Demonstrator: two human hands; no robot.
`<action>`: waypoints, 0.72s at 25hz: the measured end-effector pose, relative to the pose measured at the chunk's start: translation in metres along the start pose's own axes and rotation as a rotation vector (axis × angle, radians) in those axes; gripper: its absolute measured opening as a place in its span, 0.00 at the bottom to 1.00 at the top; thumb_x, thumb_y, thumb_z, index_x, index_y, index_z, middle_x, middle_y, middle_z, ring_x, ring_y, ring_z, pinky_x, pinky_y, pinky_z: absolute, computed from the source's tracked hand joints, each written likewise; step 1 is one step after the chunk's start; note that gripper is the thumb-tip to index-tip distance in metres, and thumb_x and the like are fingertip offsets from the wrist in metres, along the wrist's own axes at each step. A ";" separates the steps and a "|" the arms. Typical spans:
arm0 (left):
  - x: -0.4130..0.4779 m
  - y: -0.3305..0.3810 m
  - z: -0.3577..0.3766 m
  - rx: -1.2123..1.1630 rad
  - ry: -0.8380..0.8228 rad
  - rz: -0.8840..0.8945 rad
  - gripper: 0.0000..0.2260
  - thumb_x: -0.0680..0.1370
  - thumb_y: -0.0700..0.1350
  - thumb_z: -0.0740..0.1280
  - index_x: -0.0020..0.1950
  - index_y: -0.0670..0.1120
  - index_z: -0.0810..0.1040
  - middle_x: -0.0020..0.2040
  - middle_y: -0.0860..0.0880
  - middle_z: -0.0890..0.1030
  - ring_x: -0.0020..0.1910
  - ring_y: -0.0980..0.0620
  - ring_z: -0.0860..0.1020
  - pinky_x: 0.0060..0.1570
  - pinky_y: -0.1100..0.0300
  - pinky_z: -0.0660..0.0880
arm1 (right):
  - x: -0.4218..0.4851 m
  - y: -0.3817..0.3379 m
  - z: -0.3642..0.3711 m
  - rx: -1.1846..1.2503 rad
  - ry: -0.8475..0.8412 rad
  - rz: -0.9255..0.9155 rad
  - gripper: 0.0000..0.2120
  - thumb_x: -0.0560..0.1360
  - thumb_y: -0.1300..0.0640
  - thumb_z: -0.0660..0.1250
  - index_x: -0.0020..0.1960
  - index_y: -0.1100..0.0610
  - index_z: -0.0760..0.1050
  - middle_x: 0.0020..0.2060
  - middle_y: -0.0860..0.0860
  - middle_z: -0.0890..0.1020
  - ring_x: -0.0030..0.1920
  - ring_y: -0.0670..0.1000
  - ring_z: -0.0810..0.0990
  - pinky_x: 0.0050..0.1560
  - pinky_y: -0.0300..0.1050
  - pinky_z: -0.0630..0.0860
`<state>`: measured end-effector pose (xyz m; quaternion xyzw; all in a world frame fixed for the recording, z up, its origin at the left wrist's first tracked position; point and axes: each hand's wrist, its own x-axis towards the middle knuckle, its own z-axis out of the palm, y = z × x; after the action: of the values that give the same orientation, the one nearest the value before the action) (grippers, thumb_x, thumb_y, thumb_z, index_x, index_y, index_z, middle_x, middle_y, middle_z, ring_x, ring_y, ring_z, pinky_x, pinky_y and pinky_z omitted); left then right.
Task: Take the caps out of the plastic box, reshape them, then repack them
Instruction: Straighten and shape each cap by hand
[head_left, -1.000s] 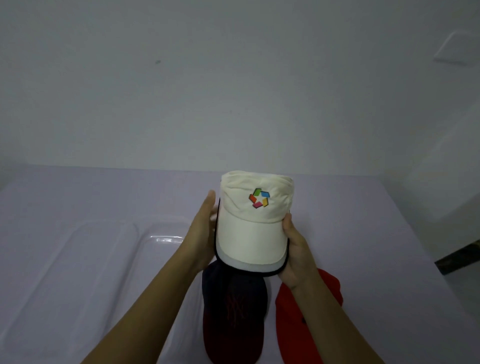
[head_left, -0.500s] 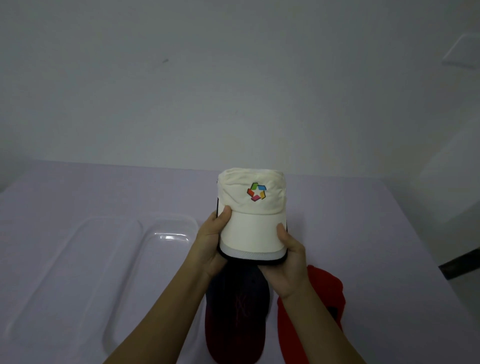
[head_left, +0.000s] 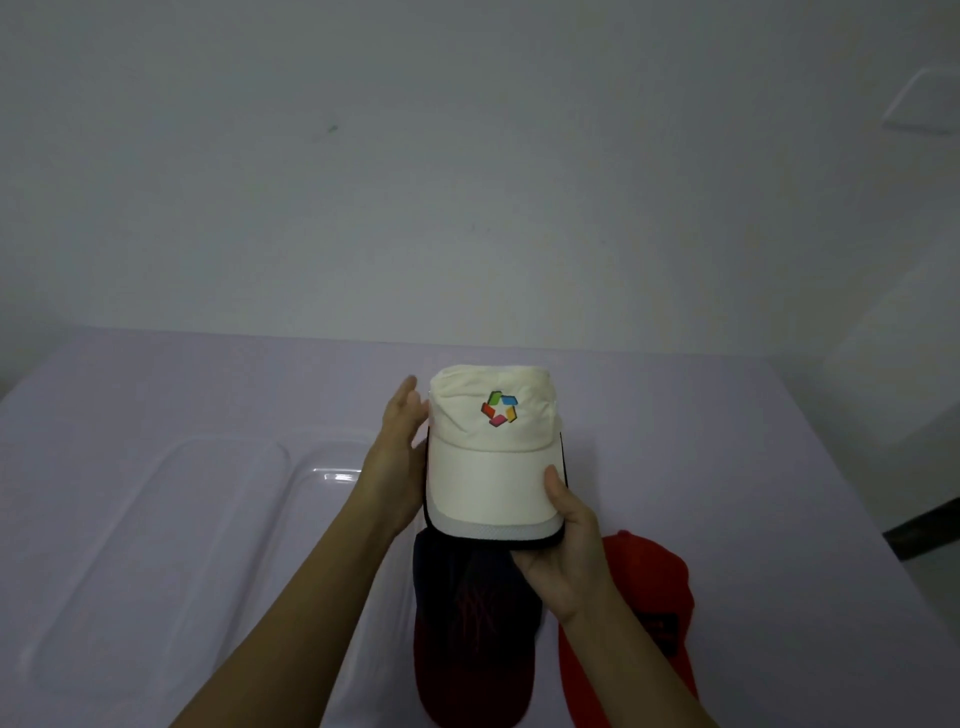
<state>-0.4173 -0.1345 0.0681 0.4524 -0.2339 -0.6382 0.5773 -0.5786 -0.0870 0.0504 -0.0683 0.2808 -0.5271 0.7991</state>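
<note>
The left hand has let go of the brim and slid up, now open flat against the side of the white cap. The right hand grips the brim's near right corner, thumb on top, holding it up above the dark cap and red cap on the table. The clear plastic box lies left.

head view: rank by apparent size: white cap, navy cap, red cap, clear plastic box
1. clear plastic box, clearly largest.
2. white cap, held up nearer the camera, so it looks inflated.
3. navy cap and red cap: look alike; both are partly hidden by the arms and frame edge, so no ranking.
</note>
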 end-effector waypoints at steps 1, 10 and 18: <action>0.003 0.002 0.002 0.108 0.007 0.046 0.12 0.81 0.52 0.57 0.61 0.52 0.72 0.56 0.53 0.79 0.56 0.50 0.78 0.52 0.53 0.76 | -0.001 0.002 0.000 -0.005 -0.003 0.006 0.20 0.71 0.55 0.66 0.62 0.59 0.76 0.58 0.60 0.80 0.54 0.58 0.82 0.51 0.55 0.80; 0.024 0.037 0.002 0.803 -0.274 0.384 0.05 0.77 0.50 0.64 0.49 0.50 0.77 0.49 0.50 0.81 0.50 0.53 0.79 0.50 0.58 0.78 | 0.003 -0.002 -0.004 -0.020 -0.040 0.024 0.34 0.55 0.55 0.82 0.59 0.61 0.78 0.58 0.62 0.80 0.55 0.60 0.81 0.47 0.55 0.81; 0.028 0.058 0.025 1.285 -0.332 0.429 0.06 0.78 0.47 0.64 0.48 0.47 0.78 0.46 0.50 0.81 0.46 0.51 0.79 0.45 0.58 0.76 | 0.006 0.002 -0.007 -0.052 -0.073 0.064 0.31 0.55 0.54 0.82 0.56 0.61 0.80 0.58 0.62 0.80 0.56 0.60 0.81 0.50 0.55 0.81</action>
<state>-0.4055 -0.1796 0.1193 0.5446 -0.7347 -0.3057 0.2650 -0.5790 -0.0900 0.0418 -0.0991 0.2670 -0.4910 0.8233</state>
